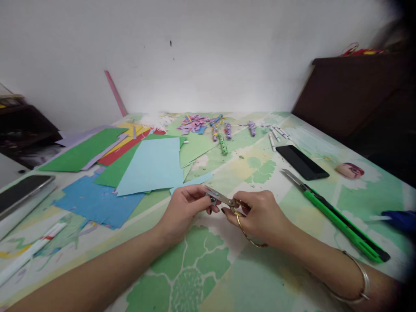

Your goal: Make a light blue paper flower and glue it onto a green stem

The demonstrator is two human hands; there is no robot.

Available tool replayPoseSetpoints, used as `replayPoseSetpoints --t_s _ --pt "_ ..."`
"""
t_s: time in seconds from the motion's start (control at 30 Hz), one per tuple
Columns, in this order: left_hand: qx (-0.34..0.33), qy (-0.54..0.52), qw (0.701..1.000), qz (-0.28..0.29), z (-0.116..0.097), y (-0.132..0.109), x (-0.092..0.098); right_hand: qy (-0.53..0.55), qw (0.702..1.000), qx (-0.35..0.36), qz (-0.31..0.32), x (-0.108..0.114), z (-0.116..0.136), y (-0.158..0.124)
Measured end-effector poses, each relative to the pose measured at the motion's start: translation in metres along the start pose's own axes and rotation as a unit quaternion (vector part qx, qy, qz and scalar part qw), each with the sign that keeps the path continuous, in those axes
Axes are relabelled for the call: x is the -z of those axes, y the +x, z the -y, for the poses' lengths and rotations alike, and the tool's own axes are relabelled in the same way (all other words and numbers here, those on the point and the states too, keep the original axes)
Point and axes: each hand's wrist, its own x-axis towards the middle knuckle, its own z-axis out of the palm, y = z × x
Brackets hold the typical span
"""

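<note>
My right hand (260, 214) is closed on gold-handled scissors (224, 200), whose blades point left toward my left hand (185, 208). My left hand pinches a small bluish piece (212, 200) right at the blades; the piece is too small to name. Both hands rest low over the green-patterned table cover (195, 268). A light blue paper sheet (152, 167) lies just behind my left hand.
Coloured paper sheets (87, 151) lie spread at the left, with a tablet (22, 190) at the left edge. A green utility knife (338, 219) and a black phone (302, 162) lie at the right. Rolled paper pieces (222, 132) and scraps sit near the wall.
</note>
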Motion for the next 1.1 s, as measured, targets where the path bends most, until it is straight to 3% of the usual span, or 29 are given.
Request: replayPoseSetpoints --t_s 1.1 --pt "0.019 0.016 0.999 0.024 0.0045 0.0025 0.0077 -0.003 0.999 -0.002 0.041 0.0056 -0.0055 0.0053"
